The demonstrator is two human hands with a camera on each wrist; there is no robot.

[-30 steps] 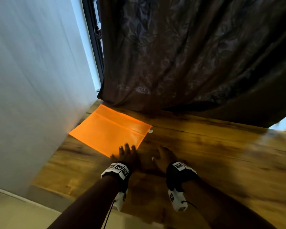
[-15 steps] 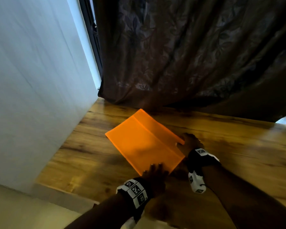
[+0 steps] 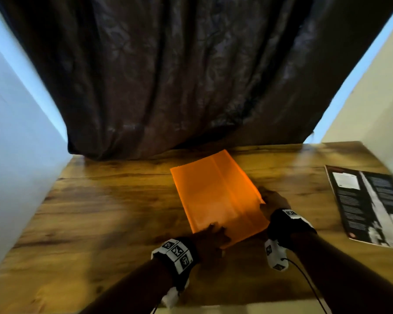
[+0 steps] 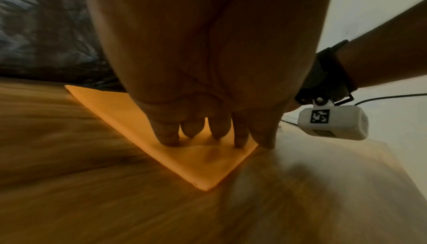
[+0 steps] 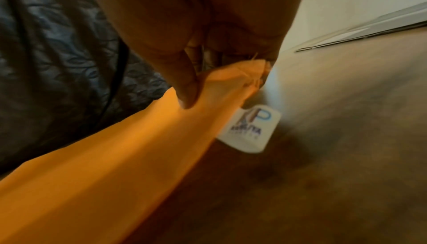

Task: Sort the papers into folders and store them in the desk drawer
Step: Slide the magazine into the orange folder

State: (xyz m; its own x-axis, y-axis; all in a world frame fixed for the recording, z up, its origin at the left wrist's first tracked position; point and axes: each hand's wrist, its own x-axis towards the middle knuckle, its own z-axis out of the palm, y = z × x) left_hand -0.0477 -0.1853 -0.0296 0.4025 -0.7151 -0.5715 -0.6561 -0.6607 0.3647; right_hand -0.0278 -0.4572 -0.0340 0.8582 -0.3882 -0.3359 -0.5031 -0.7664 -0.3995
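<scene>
An orange zip folder [image 3: 216, 196] lies flat in the middle of the wooden desk [image 3: 100, 211], its long side pointing away from me. My left hand [image 3: 211, 234] presses its near left corner with straight fingertips [image 4: 171, 138] on the folder [image 4: 198, 164]. My right hand [image 3: 272, 200] holds the folder's right edge. In the right wrist view the thumb [image 5: 184, 83] and fingers pinch the lifted edge of the folder [image 5: 115, 156], beside a white pull tag [image 5: 251, 131]. What the folder holds is hidden.
A dark printed sheet [image 3: 370, 205] lies on the desk at the right. A dark curtain [image 3: 191, 75] hangs along the desk's far edge. White walls [image 3: 14, 155] close in on the left and right.
The folder has slid from the desk's left back corner to the middle and turned lengthwise. My right hand took hold of its right edge; the left stayed on its near corner.
</scene>
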